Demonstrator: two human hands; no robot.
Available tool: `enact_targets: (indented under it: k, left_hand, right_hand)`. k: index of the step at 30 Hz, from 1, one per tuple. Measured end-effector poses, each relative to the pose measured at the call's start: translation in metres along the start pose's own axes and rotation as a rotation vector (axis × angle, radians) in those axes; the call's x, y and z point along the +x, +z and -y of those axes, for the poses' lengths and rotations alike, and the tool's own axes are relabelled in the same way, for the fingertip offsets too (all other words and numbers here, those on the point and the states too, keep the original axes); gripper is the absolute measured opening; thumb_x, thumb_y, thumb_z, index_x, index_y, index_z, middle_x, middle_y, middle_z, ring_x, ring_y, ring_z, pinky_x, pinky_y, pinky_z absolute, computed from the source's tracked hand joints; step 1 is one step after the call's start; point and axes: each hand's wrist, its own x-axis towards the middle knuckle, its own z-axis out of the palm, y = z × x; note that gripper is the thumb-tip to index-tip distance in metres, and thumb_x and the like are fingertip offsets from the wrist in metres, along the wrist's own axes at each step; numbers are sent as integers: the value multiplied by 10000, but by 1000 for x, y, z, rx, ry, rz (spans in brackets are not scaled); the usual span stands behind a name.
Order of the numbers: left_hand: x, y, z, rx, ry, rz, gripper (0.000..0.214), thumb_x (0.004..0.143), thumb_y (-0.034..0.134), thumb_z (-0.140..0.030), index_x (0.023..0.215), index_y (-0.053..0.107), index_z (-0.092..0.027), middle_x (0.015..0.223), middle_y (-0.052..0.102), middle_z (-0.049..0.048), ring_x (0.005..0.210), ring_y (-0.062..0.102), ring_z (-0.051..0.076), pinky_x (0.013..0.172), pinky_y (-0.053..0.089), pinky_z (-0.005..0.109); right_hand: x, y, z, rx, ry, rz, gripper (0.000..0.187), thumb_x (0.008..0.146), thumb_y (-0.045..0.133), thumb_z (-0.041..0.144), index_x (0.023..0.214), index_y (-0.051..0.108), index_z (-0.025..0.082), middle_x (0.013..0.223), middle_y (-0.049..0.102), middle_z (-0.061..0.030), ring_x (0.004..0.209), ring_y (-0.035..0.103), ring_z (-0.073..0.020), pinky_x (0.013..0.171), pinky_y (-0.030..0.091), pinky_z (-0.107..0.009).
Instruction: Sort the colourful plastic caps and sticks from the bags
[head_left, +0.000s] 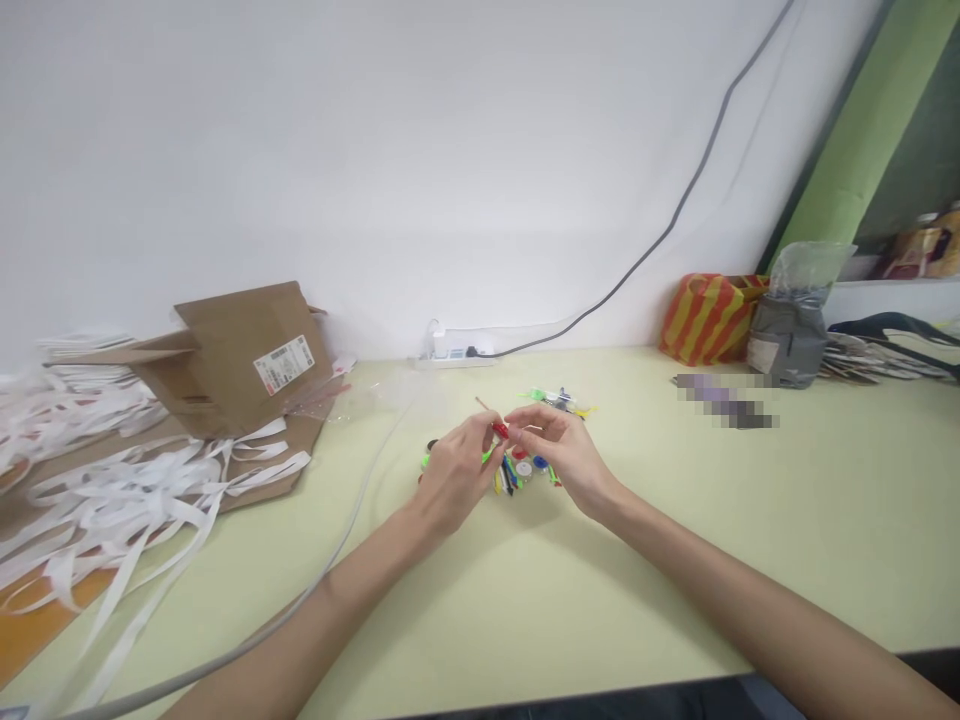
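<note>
Over the middle of the table, my left hand [459, 470] pinches a small red piece [500, 430]; its exact kind is too small to tell. A thin brownish stick [482, 404] pokes up beside the fingers. My right hand [564, 450] has its fingertips closed at the right side of the same red piece. Beneath and between both hands lie small colourful plastic parts, among them a white disc [524, 468], a blue disc [540, 462] and several narrow strips [506, 478]. A second group of bright parts [559, 400] sits just behind my right hand.
White straps [157, 500] and an opened cardboard box [247, 360] occupy the left. A grey cable [352, 530] crosses near my left forearm. A power strip [457, 355] is by the wall. Back right stand a striped bag [705, 320] and a grey bag [787, 335].
</note>
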Motion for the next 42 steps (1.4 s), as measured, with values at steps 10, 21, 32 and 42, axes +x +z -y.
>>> enact_targets:
  k: [10, 21, 32, 42]
  left_hand:
    - [4, -8, -2, 155, 196, -41, 203, 989, 485, -309, 1144, 430, -190, 867, 656, 36, 730, 640, 173, 662, 474, 282]
    - [4, -8, -14, 67, 88, 73, 152, 1000, 374, -288, 904, 453, -201, 787, 554, 17, 682, 527, 167, 615, 400, 283]
    - [3, -10, 1, -82, -99, 95, 166, 1019, 314, -338, 1099, 404, -223, 752, 543, -40, 597, 511, 130, 594, 380, 242]
    - [4, -12, -7, -87, -69, 270, 305, 1023, 346, -301, 1320, 308, -243, 840, 669, -17, 657, 634, 152, 606, 443, 248]
  right_hand:
    - [0, -5, 2, -14, -28, 128, 281, 839, 714, 411, 951, 699, 154, 784, 672, -38, 686, 591, -138, 633, 465, -265]
    - [-2, -1, -4, 182, -49, 391, 285, 895, 668, 438, 913, 480, 225, 810, 549, 7, 735, 495, -138, 685, 368, -268]
    - [12, -16, -9, 193, -23, 208, 313, 854, 699, 447, 923, 479, 236, 564, 272, 102, 499, 217, -85, 504, 226, -226]
    - [6, -1, -7, -24, -5, 190, 496, 800, 647, 665, 797, 529, 183, 498, 274, 107, 456, 169, -59, 448, 133, -226]
